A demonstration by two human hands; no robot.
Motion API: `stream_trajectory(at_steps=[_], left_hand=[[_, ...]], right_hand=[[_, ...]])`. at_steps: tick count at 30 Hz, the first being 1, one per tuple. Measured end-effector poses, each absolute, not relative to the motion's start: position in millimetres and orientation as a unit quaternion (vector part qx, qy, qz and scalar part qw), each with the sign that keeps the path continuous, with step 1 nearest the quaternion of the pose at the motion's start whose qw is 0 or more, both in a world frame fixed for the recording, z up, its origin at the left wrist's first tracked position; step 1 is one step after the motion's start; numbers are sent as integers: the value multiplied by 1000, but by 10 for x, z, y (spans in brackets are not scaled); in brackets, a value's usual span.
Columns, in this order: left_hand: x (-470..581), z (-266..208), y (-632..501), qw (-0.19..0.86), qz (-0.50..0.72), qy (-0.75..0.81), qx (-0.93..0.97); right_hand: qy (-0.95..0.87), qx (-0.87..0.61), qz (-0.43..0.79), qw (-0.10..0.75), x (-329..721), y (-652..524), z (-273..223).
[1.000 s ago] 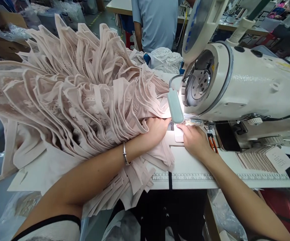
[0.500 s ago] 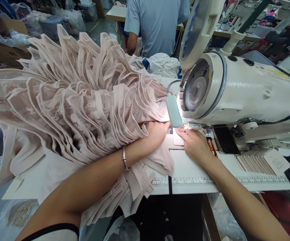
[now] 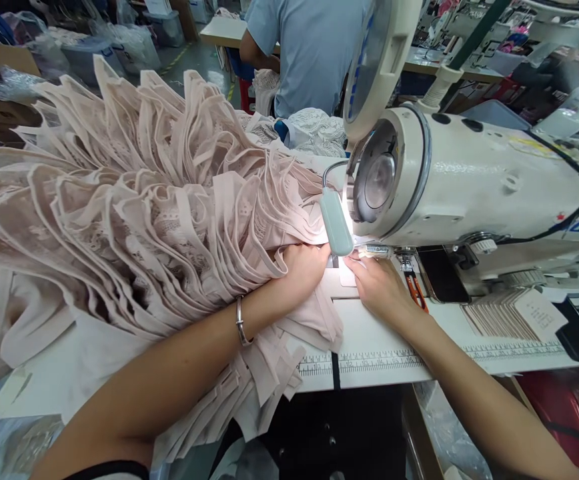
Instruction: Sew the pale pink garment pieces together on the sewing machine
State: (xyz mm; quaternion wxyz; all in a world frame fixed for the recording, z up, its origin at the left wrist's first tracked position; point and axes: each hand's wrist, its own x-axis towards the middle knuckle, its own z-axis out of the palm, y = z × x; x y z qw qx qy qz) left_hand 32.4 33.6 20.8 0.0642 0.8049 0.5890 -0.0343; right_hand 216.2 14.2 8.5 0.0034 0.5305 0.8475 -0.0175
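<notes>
My left hand (image 3: 305,268) is closed at the edge of a bundle of pale pink lace-trimmed garments (image 3: 169,220), with its fingertips beside the lit sewing area. Cloth hides part of those fingers. My right hand (image 3: 380,283) faces it across the sewing area, thumb and fingers drawn together. A small pale card-like piece (image 3: 348,276) lies by the right fingertips; whether they grip it is unclear. Above both hands is the sewing machine head (image 3: 469,177), and a small green lamp (image 3: 337,223) hides the needle.
Orange-handled snips (image 3: 416,291) and a dark phone (image 3: 442,275) lie right of my right hand. A stack of tags (image 3: 514,315) sits farther right. A ruler strip (image 3: 379,362) runs along the table's front edge. Another person (image 3: 309,53) sits behind the machine.
The camera view has turned slightly right, so the scene appears shifted left. Both hands stay by the sewing area. The other person's arm is now bent forward.
</notes>
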Motion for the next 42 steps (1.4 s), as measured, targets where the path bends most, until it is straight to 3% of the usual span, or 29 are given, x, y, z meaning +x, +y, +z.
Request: stream_trajectory(at_steps=[32, 39, 42], left_hand=[[303, 178, 368, 60, -34, 593, 802], [196, 156, 123, 18, -4, 607, 795], [137, 95, -20, -15, 50, 498, 866]], right_hand=[[836, 549, 9, 7, 2082, 130, 109], [795, 602, -15, 81, 2105, 191, 170], [776, 621, -66, 86, 2160, 251, 152]])
